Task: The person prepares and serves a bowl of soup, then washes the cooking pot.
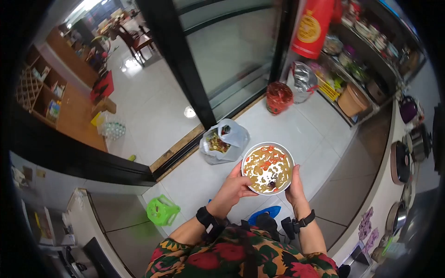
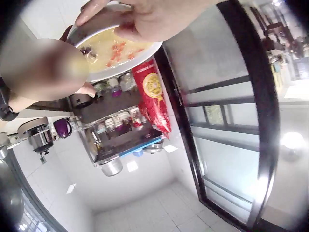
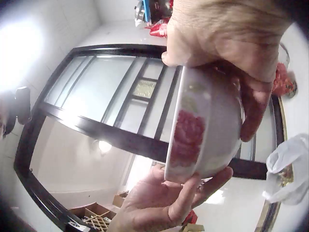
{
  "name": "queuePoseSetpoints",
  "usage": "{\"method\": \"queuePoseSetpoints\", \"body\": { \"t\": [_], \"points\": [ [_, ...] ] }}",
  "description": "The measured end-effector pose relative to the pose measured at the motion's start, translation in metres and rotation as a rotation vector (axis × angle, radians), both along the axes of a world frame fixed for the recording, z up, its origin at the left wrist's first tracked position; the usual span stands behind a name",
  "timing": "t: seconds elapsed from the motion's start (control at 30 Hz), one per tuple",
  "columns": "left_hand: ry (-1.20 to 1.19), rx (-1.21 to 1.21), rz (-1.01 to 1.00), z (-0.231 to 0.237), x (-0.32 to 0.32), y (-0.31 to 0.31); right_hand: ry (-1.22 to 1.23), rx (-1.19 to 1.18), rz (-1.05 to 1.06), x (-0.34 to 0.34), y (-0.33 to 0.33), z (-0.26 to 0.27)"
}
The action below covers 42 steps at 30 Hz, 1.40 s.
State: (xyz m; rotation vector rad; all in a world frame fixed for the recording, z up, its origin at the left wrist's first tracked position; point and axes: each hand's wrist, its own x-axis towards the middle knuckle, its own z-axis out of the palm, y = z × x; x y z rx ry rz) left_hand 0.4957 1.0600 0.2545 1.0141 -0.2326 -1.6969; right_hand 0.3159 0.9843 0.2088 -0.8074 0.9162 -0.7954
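A white bowl [image 3: 217, 125] with a red flower printed on its outside is held between both hands in front of the body. It contains a yellowish soup [image 1: 259, 162] with small red pieces and one dark piece near the bottom rim. My left hand [image 1: 234, 189] grips the left side, its thumb over the rim and its fingers against the outside. From the right, my right hand [image 1: 296, 189] holds the bowl; in the right wrist view its fingers curl around the outer wall and base. The bowl looks nearly level in the head view.
Beyond the bowl, a plastic bag [image 1: 236, 143] of scraps lies on the tiles by the sliding door's track. A red-lined bin [image 1: 279, 98] and a loaded shelf rack [image 1: 343, 74] stand farther back. A green stool [image 1: 162, 211] is at left; a counter with pots [image 1: 419, 143] runs along the right.
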Motion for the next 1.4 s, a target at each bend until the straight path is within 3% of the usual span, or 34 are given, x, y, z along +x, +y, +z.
{"method": "queuePoseSetpoints", "body": {
  "t": [0.07,0.3,0.53,0.67,0.73,0.87,1.0,1.17,1.4],
  "points": [
    [0.013,-0.05,0.037,-0.013,0.037,0.019,-0.032,0.072,0.071,0.039,0.007,-0.016],
    [-0.073,-0.046,0.258,0.002,0.174,0.082,-0.088,0.107,0.225,0.199,0.042,0.0],
    [-0.073,-0.04,0.378,0.009,0.28,0.084,-0.083,0.093,0.323,0.321,0.026,0.002],
    [-0.058,-0.049,0.401,0.001,0.338,0.068,-0.051,0.055,0.39,0.382,0.003,0.004],
    [-0.075,-0.032,0.401,0.001,0.368,0.055,-0.069,-0.114,0.414,0.412,-0.016,-0.014],
    [-0.053,-0.02,0.414,0.006,0.432,0.03,-0.093,-0.108,0.417,0.481,-0.041,0.003],
    [-0.075,-0.016,0.424,0.0,0.496,0.008,0.016,-0.235,0.437,0.542,-0.067,-0.015],
    [-0.074,0.0,0.463,0.005,0.574,-0.032,-0.058,-0.091,0.443,0.623,-0.105,-0.013],
    [-0.08,-0.024,0.377,0.007,0.701,-0.1,-0.038,-0.159,0.401,0.739,-0.164,-0.007]
  ]
}}
